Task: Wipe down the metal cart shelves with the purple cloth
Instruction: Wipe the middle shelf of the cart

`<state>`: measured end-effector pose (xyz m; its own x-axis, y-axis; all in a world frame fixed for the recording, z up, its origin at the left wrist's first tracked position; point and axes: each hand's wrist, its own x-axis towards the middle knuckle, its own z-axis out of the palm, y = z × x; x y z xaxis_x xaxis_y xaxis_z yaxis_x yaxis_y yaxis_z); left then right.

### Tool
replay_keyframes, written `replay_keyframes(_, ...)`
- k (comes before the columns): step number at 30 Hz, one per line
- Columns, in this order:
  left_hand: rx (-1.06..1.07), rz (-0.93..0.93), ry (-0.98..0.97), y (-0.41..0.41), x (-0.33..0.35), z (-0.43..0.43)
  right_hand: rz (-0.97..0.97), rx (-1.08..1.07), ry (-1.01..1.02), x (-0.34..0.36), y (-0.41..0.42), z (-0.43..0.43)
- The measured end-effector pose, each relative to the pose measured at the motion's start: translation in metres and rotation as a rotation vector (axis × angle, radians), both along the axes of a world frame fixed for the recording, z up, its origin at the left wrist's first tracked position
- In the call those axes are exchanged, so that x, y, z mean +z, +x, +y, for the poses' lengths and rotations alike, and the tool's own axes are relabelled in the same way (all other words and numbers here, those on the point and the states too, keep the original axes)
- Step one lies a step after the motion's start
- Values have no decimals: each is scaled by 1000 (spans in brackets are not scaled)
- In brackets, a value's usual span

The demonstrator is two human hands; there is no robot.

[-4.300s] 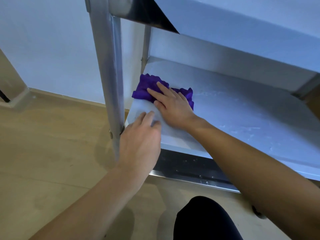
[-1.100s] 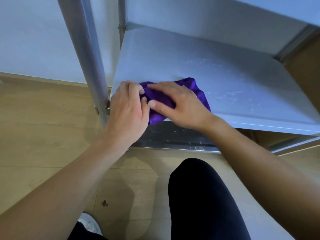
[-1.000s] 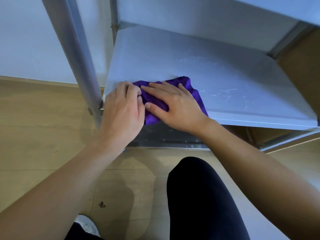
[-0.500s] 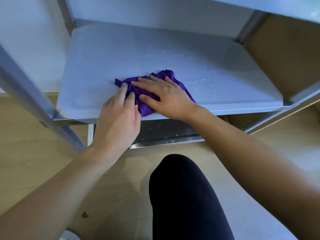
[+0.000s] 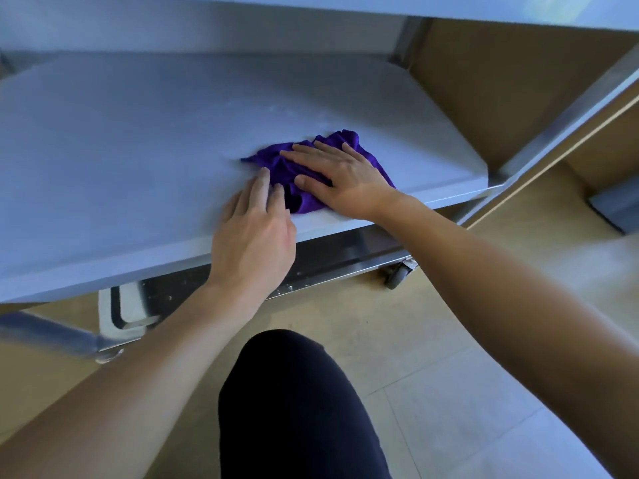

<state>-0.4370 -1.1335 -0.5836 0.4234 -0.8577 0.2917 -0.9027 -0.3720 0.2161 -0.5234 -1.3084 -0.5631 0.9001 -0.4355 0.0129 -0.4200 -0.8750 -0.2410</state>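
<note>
Purple cloth (image 5: 276,162) lies bunched on the cart shelf (image 5: 138,150), right of centre, near the front edge. Right hand (image 5: 345,178) lies flat on it, fingers spread, likely to press and drive the wipe. Left hand (image 5: 256,233) is flat too, fingertips at the cloth's left edge, probably gathering it. No labels or writing legible.

Interior room with a hard floor; a kitchen or service area by its fittings, though which cannot be told.

Item: wheeled cart (image 5: 339,261) of brushed grey steel, with a flat middle shelf (image 5: 121,140) under an upper shelf (image 5: 484,8). A square steel upright (image 5: 567,112) stands at its right corner, a small black castor (image 5: 397,274) below.

Item: pale beige floor (image 5: 432,340), smooth, with straight seams.

Item: plain tan board panels (image 5: 484,81), just behind the cart at right.

Item: dark grey block (image 5: 615,202) on the floor, far right, blurred.
</note>
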Motion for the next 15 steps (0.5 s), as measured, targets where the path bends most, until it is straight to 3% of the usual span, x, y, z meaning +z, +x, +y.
replay_keyframes(15, 23, -122, -42, -14, -9, -17, 76, -320, -36, 10, -94, -122)
